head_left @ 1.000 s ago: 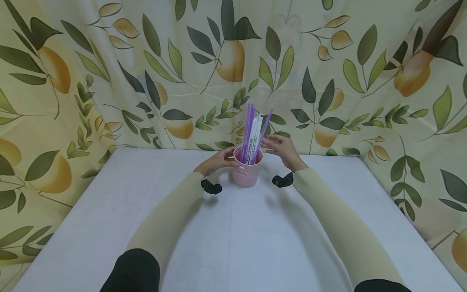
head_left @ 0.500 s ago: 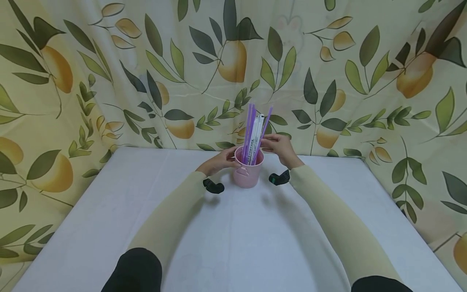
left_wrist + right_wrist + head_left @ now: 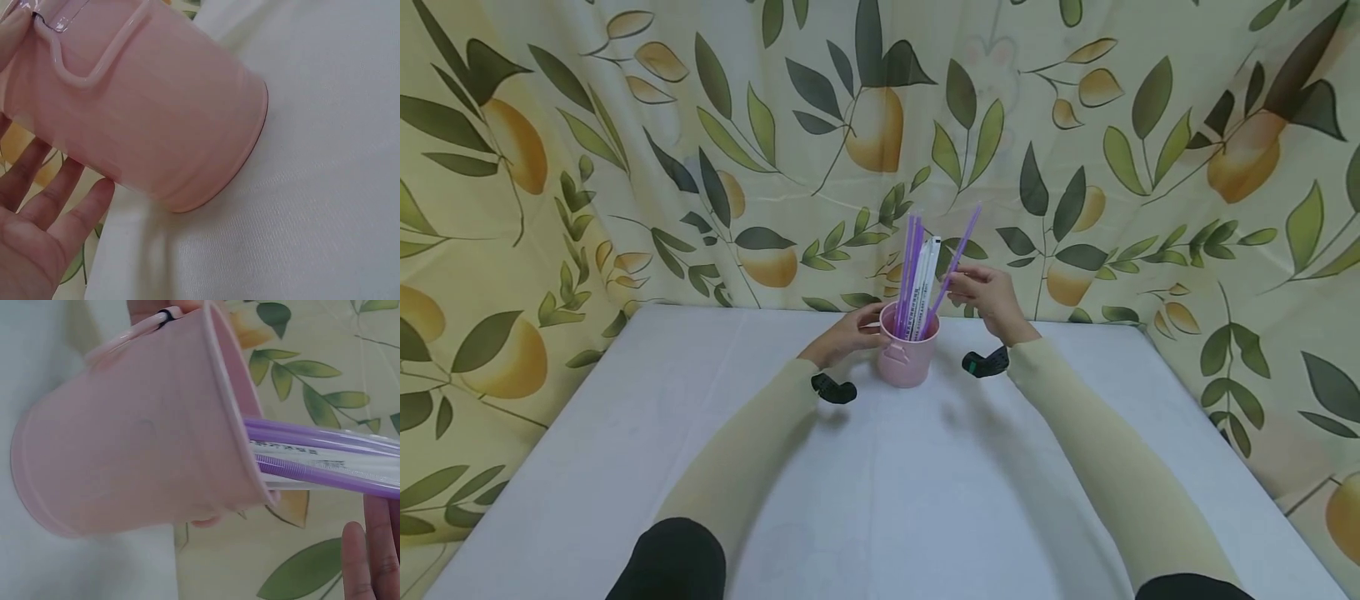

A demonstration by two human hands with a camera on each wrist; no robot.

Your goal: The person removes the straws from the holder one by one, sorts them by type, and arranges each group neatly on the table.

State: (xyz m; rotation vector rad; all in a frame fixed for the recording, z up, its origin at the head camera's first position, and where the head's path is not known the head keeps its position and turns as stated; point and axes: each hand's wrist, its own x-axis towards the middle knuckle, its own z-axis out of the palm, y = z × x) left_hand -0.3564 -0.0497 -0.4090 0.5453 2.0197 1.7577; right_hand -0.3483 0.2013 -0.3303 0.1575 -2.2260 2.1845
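A small pink pail (image 3: 904, 365) stands upright at the far side of the table, its wire handle folded against its side. My left hand (image 3: 848, 336) grips it near the rim from the left; in the left wrist view the thumb lies on one side and the fingers (image 3: 84, 209) on the other. Several purple straws (image 3: 910, 258) and white printed paper-wrapped sticks (image 3: 923, 283) stand in the pail. My right hand (image 3: 992, 302) pinches one purple straw (image 3: 958, 254), which leans to the right with its lower end still inside the pail. In the right wrist view that hand's fingertips are partly hidden.
A white cloth covers the table (image 3: 865, 492). Behind it hangs a curtain (image 3: 700, 208) printed with fruit and leaves, close to the table's far edge. A dark wrist camera (image 3: 833, 388) sits under the left wrist, another dark camera (image 3: 985, 363) under the right.
My right hand first moved in to the straws, then back right and slightly up with one purple straw, which now tilts farther right and stands higher. The left hand and pail stay in place.
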